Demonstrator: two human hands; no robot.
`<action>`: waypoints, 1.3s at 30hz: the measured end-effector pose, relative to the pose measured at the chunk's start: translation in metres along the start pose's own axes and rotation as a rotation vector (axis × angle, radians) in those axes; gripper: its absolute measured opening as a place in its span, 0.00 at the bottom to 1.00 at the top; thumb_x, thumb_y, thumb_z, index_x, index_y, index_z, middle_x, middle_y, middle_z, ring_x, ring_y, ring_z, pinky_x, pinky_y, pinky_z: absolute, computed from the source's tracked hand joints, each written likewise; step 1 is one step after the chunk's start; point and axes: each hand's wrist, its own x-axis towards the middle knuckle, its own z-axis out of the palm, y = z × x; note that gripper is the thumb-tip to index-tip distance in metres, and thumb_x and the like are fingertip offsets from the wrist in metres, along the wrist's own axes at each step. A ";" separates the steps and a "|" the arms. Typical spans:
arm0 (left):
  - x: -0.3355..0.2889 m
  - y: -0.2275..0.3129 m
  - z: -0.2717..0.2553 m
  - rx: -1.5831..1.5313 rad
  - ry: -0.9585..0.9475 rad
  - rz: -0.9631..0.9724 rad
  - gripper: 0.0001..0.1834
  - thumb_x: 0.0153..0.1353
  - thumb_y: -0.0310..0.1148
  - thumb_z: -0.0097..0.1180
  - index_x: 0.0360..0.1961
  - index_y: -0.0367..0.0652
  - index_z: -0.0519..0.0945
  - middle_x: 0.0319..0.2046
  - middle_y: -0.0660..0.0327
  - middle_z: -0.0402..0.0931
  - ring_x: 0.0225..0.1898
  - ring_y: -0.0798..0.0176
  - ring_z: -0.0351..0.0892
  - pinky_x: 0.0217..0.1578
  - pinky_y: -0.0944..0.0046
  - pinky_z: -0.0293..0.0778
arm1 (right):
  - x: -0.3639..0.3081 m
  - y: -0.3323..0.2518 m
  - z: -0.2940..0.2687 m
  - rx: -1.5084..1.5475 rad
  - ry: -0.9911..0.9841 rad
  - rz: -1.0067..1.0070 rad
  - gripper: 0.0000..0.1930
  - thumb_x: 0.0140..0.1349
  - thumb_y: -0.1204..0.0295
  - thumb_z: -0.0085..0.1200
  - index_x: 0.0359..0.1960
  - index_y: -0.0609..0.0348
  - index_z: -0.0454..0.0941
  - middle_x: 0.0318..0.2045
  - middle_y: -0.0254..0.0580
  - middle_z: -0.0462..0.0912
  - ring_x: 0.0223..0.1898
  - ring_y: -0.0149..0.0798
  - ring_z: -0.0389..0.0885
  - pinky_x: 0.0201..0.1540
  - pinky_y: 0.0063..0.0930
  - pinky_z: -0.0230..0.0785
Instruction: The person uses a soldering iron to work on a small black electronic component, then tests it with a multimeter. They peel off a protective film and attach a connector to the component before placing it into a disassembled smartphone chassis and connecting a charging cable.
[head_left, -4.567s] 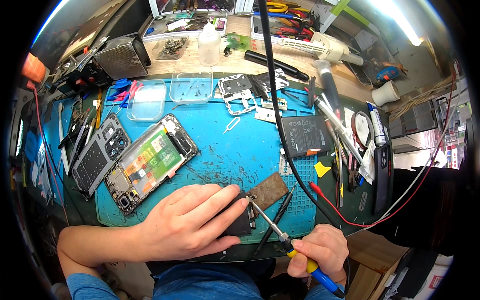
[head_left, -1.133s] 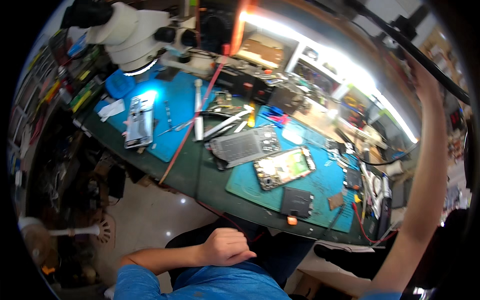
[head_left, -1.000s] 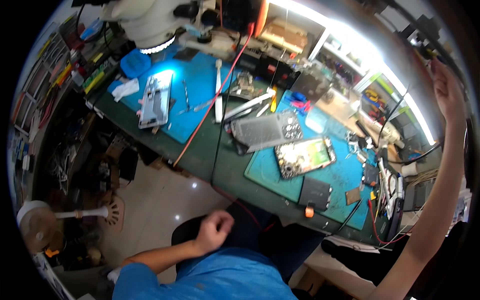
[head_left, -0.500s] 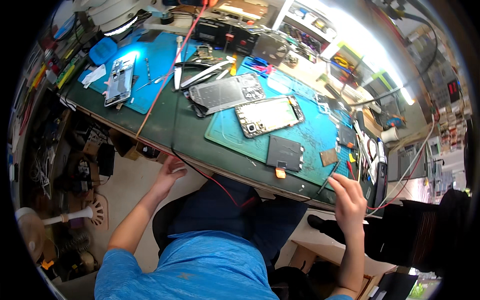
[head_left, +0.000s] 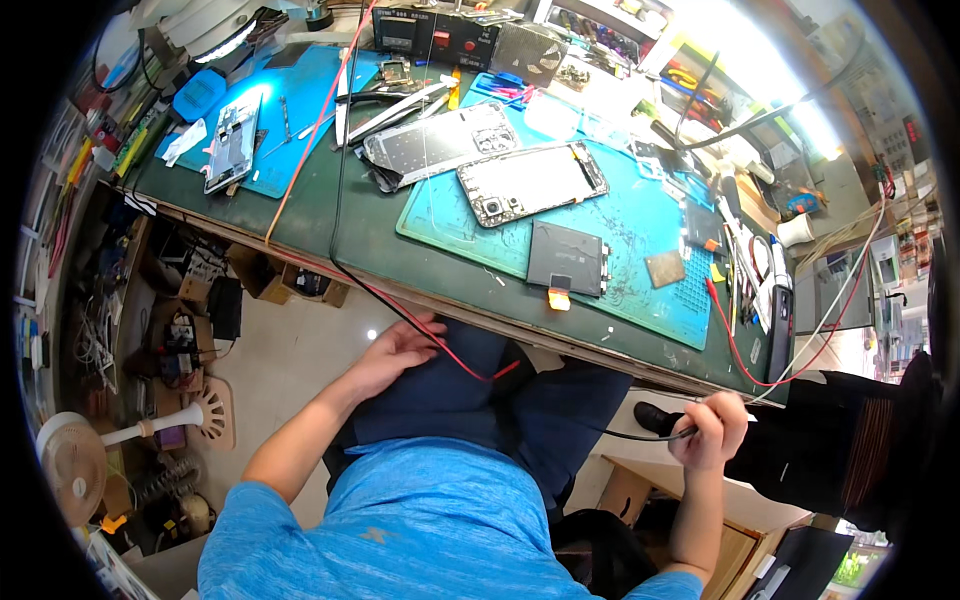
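Note:
My right hand (head_left: 710,430) is just off the table's front edge at the right, its fingers closed round a thin black cable (head_left: 640,436). That cable trails left from the fist toward my lap. My left hand (head_left: 402,355) hovers over my left thigh, below the table edge, with loosely stretched fingers and nothing visible in them. Close by its fingertips, a red cable (head_left: 450,357) and a dark cable (head_left: 342,215) hang over the edge. On the table lie an opened phone body (head_left: 535,183), a detached screen panel (head_left: 440,145) and a flat black battery (head_left: 567,258).
A blue-green mat (head_left: 480,230) covers much of the dark table. Another opened phone (head_left: 233,150) rests on a blue mat at left. A small metal plate (head_left: 665,268), a red lead (head_left: 730,335) and several hand tools (head_left: 745,250) are toward the right. A fan (head_left: 75,470) stands at lower left.
My left hand has moved right, over my thigh. My right hand has dropped away from the table edge, and the thin dark thing by its fingers has left the mat. The view has shifted slightly.

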 end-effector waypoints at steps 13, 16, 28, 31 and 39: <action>-0.061 0.121 0.122 0.063 -0.594 0.149 0.13 0.77 0.33 0.54 0.51 0.34 0.85 0.53 0.48 0.84 0.54 0.54 0.86 0.56 0.56 0.81 | -0.007 -0.047 0.019 0.364 -0.892 0.491 0.34 0.54 0.73 0.68 0.67 0.53 0.76 0.55 0.53 0.79 0.56 0.55 0.77 0.59 0.48 0.69; -0.074 0.156 0.115 -0.274 -0.559 0.373 0.13 0.77 0.29 0.52 0.51 0.31 0.85 0.58 0.40 0.80 0.57 0.45 0.84 0.58 0.49 0.81 | 0.016 -0.063 0.017 0.752 -0.989 0.374 0.57 0.46 0.57 0.80 0.79 0.51 0.60 0.63 0.55 0.72 0.60 0.58 0.74 0.61 0.51 0.67; -0.100 0.263 0.095 0.873 -1.364 -0.148 0.26 0.76 0.34 0.57 0.67 0.24 0.74 0.64 0.37 0.76 0.61 0.47 0.83 0.57 0.54 0.83 | 0.037 -0.096 0.023 0.438 -0.476 0.192 0.14 0.59 0.68 0.67 0.45 0.58 0.83 0.33 0.37 0.74 0.35 0.37 0.79 0.35 0.29 0.74; -0.097 0.276 0.065 0.299 -1.287 0.149 0.25 0.71 0.33 0.65 0.65 0.34 0.78 0.62 0.47 0.81 0.45 0.54 0.91 0.42 0.60 0.88 | 0.052 -0.096 0.009 0.424 -0.431 0.081 0.14 0.58 0.68 0.65 0.45 0.59 0.82 0.33 0.36 0.74 0.34 0.35 0.78 0.34 0.26 0.73; -0.039 0.194 0.152 0.820 -0.534 0.992 0.23 0.53 0.28 0.76 0.53 0.45 0.89 0.46 0.60 0.84 0.38 0.60 0.82 0.38 0.66 0.78 | 0.058 -0.114 0.027 0.589 -0.355 0.059 0.11 0.55 0.70 0.63 0.39 0.58 0.81 0.33 0.35 0.77 0.34 0.33 0.78 0.31 0.24 0.77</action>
